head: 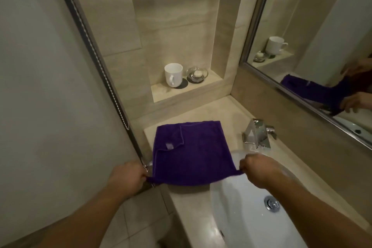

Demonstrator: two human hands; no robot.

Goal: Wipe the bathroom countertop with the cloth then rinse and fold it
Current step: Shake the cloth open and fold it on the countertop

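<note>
Purple terry cloth lies spread on the beige stone surface left of the white basin. Left hand and right hand each pinch a near corner. Risk: far-left flap, apparently already doubled over, skews the fold.

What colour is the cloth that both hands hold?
The cloth is deep purple with a small pale label, seen best in the head view.

walls: beige stone tile | niche: recessed | mirror: right | floor: pale tiles | light: dim
</note>
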